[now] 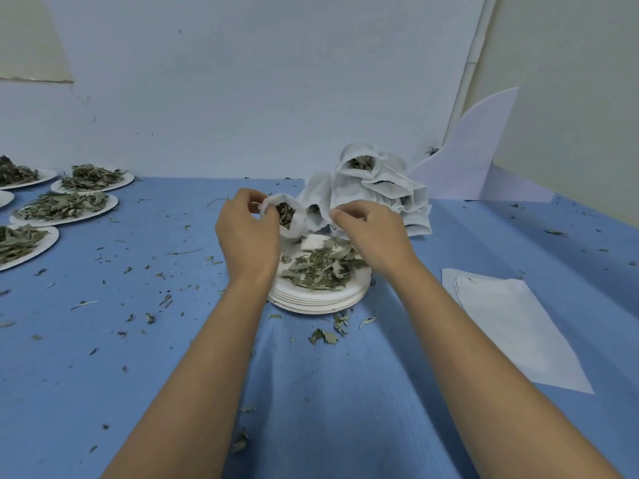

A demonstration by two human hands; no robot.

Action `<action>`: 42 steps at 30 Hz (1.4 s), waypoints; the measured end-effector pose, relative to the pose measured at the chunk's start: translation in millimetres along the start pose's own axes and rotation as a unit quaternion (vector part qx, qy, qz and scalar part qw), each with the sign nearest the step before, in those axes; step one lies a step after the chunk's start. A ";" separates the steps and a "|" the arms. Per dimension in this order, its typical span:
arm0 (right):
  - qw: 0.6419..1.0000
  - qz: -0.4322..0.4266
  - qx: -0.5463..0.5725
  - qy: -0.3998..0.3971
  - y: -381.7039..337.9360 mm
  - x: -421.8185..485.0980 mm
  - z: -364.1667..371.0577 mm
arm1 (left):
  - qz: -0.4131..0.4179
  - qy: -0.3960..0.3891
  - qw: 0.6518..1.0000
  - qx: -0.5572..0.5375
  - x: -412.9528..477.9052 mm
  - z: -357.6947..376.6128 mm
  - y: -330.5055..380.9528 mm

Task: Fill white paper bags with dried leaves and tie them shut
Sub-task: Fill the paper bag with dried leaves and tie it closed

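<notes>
Head view. My left hand [247, 233] pinches the rim of a white paper bag [294, 227], thumb and fingers curled on its open mouth. The bag is held up over the far edge of the stack of paper plates [316, 300], with dried leaves [321, 267] visible inside it and heaped on the top plate. My right hand [375, 233] has its fingertips pressed together on a thin thread [334, 229] just beside the bag. Filled bags [380, 188] are piled behind. Flat bags [501, 312] lie to the right on the blue table [311, 392].
</notes>
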State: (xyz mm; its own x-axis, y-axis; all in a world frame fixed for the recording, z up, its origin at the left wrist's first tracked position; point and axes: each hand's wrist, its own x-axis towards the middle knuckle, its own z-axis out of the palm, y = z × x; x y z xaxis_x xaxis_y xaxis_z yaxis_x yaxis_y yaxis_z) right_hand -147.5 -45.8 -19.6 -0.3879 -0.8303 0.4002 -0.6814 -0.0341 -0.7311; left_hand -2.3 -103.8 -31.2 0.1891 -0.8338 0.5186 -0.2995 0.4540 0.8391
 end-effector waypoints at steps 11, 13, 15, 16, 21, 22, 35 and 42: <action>0.950 -0.016 -0.131 -0.284 4.0 -7.7 16.0 | -0.143 0.075 0.976 -0.146 9.4 -0.4 -4.0; 0.955 -0.032 -0.120 -0.270 2.0 -8.3 19.1 | -0.163 0.082 0.970 -0.162 10.2 -0.4 -4.9; 0.959 -0.056 -0.121 -0.251 -0.5 -10.1 23.9 | -0.175 0.091 0.965 -0.173 10.3 -0.2 -4.6; 0.961 -0.065 -0.118 -0.242 -1.5 -11.3 26.6 | -0.180 0.095 0.963 -0.178 10.2 -0.4 -4.1; 0.981 -0.082 -0.054 -0.168 -7.3 -12.7 35.1 | -0.184 0.117 0.956 -0.199 11.1 -3.2 -3.4; 0.984 -0.081 -0.042 -0.150 -8.4 -11.9 35.4 | -0.183 0.122 0.954 -0.202 11.5 -3.5 -3.5; 0.967 -0.096 -0.144 -0.186 1.2 -2.0 51.5 | -0.187 0.148 0.943 -0.233 15.8 -4.4 -8.8; 0.971 -0.144 -0.140 -0.134 -1.7 0.7 54.3 | -0.182 0.138 0.949 -0.216 11.8 -1.4 -5.0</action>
State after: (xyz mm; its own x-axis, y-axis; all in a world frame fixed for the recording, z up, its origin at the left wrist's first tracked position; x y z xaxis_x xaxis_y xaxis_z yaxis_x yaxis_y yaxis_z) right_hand -112.9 -76.5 -48.0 -0.0073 -0.9248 0.3804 -0.8940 -0.1643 -0.4168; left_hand 2.8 -115.5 -29.0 0.4626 -0.8728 0.1555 0.2322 0.2885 0.9289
